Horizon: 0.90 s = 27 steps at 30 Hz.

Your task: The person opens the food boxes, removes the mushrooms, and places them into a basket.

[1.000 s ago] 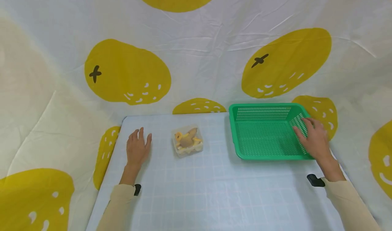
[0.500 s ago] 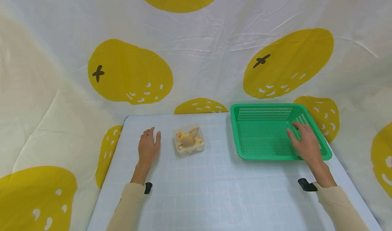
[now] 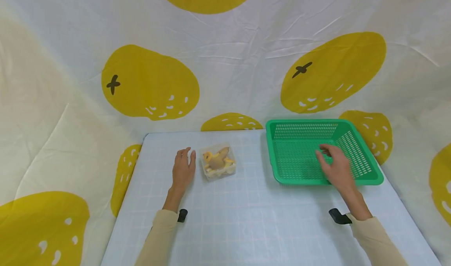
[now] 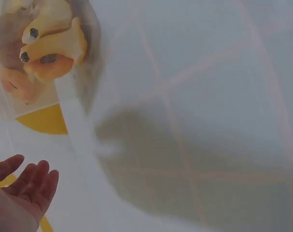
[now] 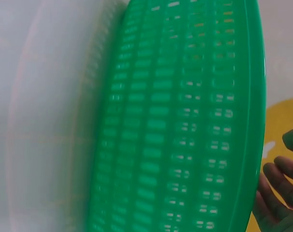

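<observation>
A small clear plastic box of yellow and brown toy pieces (image 3: 217, 161) (image 4: 37, 46) sits on the pale blue gridded table (image 3: 246, 219). My left hand (image 3: 184, 168) lies just left of the box, fingers straight and holding nothing; its fingers (image 4: 25, 181) show low in the left wrist view. A green perforated basket (image 3: 318, 151) (image 5: 185, 121) stands at the table's right rear. My right hand (image 3: 334, 166) hovers over the basket's front part, fingers relaxed and empty.
A white cloth with large yellow fruit prints (image 3: 225, 62) hangs behind and around the table. The table's left edge (image 3: 123, 203) and right edge (image 3: 412, 219) drop onto that cloth. Black wrist straps (image 3: 182, 215) sit at both cuffs.
My left hand has slid right across the table toward the box. My right hand has moved left from the basket's right rim to over its inside. The box and basket stayed put.
</observation>
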Each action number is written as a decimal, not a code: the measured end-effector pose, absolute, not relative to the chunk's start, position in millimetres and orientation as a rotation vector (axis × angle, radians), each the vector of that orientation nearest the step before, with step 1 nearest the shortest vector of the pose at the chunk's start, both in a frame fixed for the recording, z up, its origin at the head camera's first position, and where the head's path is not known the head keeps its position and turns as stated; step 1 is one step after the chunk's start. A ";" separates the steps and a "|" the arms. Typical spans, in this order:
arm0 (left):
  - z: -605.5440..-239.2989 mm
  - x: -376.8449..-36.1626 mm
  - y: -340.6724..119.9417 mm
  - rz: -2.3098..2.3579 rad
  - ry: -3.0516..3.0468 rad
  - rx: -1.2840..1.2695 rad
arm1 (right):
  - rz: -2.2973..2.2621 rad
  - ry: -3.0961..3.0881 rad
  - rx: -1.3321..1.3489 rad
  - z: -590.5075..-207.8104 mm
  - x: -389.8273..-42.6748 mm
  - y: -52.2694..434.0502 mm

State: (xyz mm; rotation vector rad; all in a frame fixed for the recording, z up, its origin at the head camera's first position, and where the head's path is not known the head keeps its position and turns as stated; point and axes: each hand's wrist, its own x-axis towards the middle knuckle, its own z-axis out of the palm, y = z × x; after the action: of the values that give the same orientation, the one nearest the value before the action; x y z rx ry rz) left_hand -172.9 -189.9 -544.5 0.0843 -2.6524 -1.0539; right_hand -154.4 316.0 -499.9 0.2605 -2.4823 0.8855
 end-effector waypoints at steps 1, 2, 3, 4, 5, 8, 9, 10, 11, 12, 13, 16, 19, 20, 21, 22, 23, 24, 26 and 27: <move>-544.7 -173.0 -188.1 -1.075 -2.649 0.086 | 0.885 -2.475 0.272 -500.9 -154.3 312.9; -545.3 -173.2 -186.5 -1.091 -2.645 0.087 | 0.887 -2.468 0.284 -502.1 -154.1 309.8; -545.3 -173.4 -184.8 -1.110 -2.635 0.084 | 0.896 -2.459 0.296 -503.1 -154.1 306.8; -545.1 -173.3 -183.2 -1.127 -2.626 0.077 | 0.905 -2.450 0.304 -504.1 -154.0 303.9; -545.3 -173.7 -181.6 -1.142 -2.615 0.071 | 0.911 -2.444 0.310 -505.0 -153.8 301.0; -545.1 -174.5 -177.2 -1.207 -2.584 0.044 | 0.919 -2.436 0.321 -507.0 -153.6 292.9; -545.1 -174.8 -176.0 -1.230 -2.577 0.038 | 0.923 -2.435 0.322 -507.4 -153.3 290.3; -545.7 -175.4 -174.8 -1.252 -2.569 0.034 | 0.926 -2.436 0.324 -507.7 -152.9 287.8; -546.5 -176.3 -173.9 -1.284 -2.561 0.035 | 0.927 -2.437 0.327 -508.1 -152.6 285.6; -547.0 -176.8 -173.0 -1.318 -2.555 0.035 | 0.930 -2.436 0.329 -508.6 -152.3 283.4; -547.6 -177.4 -171.6 -1.343 -2.548 0.043 | 0.937 -2.432 0.333 -508.4 -151.7 281.1; -549.2 -178.6 -167.0 -1.406 -2.513 0.069 | 0.956 -2.404 0.361 -507.0 -151.0 273.5; -549.7 -178.5 -161.5 -1.443 -2.459 0.086 | 0.978 -2.381 0.382 -506.1 -151.1 266.1; -549.8 -178.3 -160.1 -1.449 -2.441 0.085 | 0.981 -2.378 0.389 -506.1 -151.3 263.9; -549.9 -178.3 -158.6 -1.453 -2.423 0.084 | 0.987 -2.377 0.394 -506.3 -151.3 261.7; -550.0 -178.2 -157.3 -1.456 -2.405 0.082 | 0.992 -2.379 0.396 -506.5 -151.2 259.4; -550.8 -178.4 -156.3 -1.452 -2.395 0.083 | 0.996 -2.380 0.401 -506.7 -150.9 256.8; -550.8 -178.2 -155.4 -1.453 -2.383 0.084 | 1.002 -2.380 0.406 -506.9 -150.7 254.1; -550.7 -178.0 -153.8 -1.456 -2.365 0.095 | 1.016 -2.378 0.415 -507.1 -150.5 248.8; -550.6 -178.0 -153.1 -1.461 -2.358 0.100 | 1.025 -2.376 0.420 -507.1 -150.3 245.9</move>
State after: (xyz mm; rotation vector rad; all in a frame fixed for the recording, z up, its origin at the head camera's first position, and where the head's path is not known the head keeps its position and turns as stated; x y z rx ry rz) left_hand -178.0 -153.1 -550.6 0.0998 -2.3581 -1.4612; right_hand -150.3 245.9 -507.1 0.4202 -2.3756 1.0252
